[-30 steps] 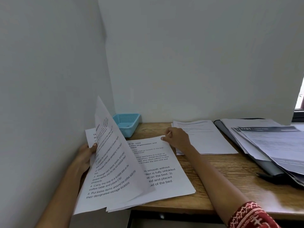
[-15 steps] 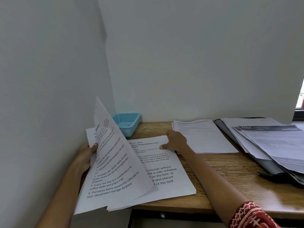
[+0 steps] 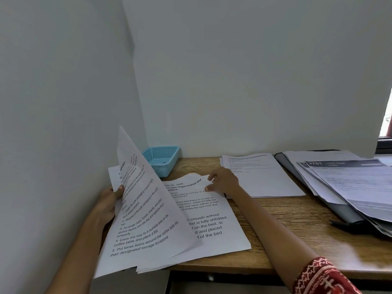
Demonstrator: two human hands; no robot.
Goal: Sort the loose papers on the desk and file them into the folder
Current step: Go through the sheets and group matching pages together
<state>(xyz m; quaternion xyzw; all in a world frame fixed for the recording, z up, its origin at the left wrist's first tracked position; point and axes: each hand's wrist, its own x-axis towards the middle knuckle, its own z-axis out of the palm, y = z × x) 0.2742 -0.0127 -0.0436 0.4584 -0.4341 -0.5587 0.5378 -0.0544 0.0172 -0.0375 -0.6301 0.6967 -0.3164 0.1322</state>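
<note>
A stack of printed sheets (image 3: 212,230) lies at the desk's left front, overhanging the edge. My left hand (image 3: 109,203) grips the left side of a few lifted sheets (image 3: 146,211), which stand tilted up like an open book. My right hand (image 3: 223,181) pinches the top right corner of the uppermost flat sheet, and that corner is curled up off the stack. A second small pile of papers (image 3: 261,177) lies flat behind my right hand. A dark grey folder (image 3: 343,211) lies at the right under several spread papers (image 3: 358,183).
A small blue plastic basket (image 3: 162,159) sits in the back left corner against the wall. White walls close in the wooden desk (image 3: 292,234) on the left and behind. A dark object, perhaps a pen (image 3: 350,224), lies by the folder's front edge.
My right hand has slid to the top right corner of the flat sheet and lifted it, so the corner now curls up. My left hand keeps the raised sheets still.
</note>
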